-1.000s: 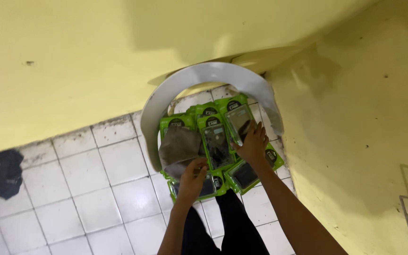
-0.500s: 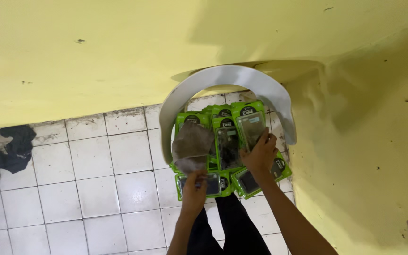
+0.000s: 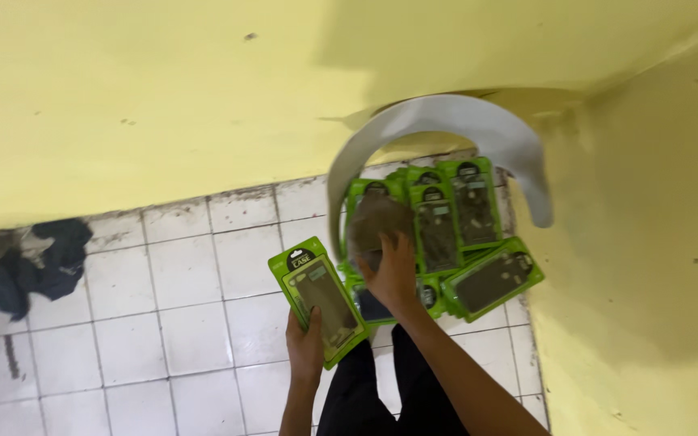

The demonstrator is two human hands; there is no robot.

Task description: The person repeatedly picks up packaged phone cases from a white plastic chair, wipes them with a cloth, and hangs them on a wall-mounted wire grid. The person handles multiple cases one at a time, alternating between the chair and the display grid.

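Note:
My left hand (image 3: pixel 306 345) holds one flat green package (image 3: pixel 318 299) with a dark phone case inside, lifted to the left, apart from the rest. My right hand (image 3: pixel 391 274) rests on a pile of several similar green packages (image 3: pixel 444 234) lying on the white tiled floor in the room's corner. A brown case (image 3: pixel 375 224) lies on top of the pile just above my right fingers. A grey curved plastic arch (image 3: pixel 438 121) stands over the pile against the wall.
Yellow walls (image 3: pixel 123 97) meet in a corner on the right. The white floor tiles (image 3: pixel 171 323) are stained along the grout. A dark crumpled cloth (image 3: pixel 38 266) lies at the far left by the wall. My dark trouser legs (image 3: pixel 381 396) show at the bottom.
My left hand has drawn one green package out of the pile and moved it left. My right hand has stayed on the pile. The view has shifted so the pile sits further right.

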